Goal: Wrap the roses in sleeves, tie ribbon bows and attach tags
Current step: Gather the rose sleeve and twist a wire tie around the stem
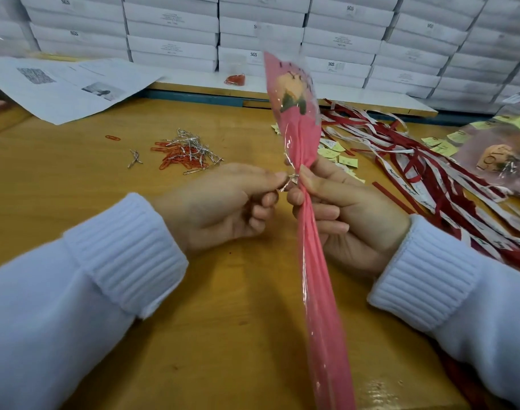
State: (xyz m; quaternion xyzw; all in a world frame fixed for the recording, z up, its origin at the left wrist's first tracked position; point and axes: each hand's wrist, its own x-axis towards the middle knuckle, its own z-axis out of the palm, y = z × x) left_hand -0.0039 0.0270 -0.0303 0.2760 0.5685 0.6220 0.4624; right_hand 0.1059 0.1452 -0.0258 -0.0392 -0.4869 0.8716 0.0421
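Upright in both hands [223,202] [350,214], sleeved rose [300,134] with tie [290,180]

Left of the sleeved rose [300,128], paper clips [175,164] and wire ties [193,142] lie on the table [238,291]. Right of it lie ribbons [430,179] and tags [335,149]. Behind it stand stacked boxes [172,28].

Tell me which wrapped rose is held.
The centre rose, upright in the right hand, left hand pinching its tie; the other rose lies on the table, far right.

1 head camera, looking forward-down, close over table [223,291].
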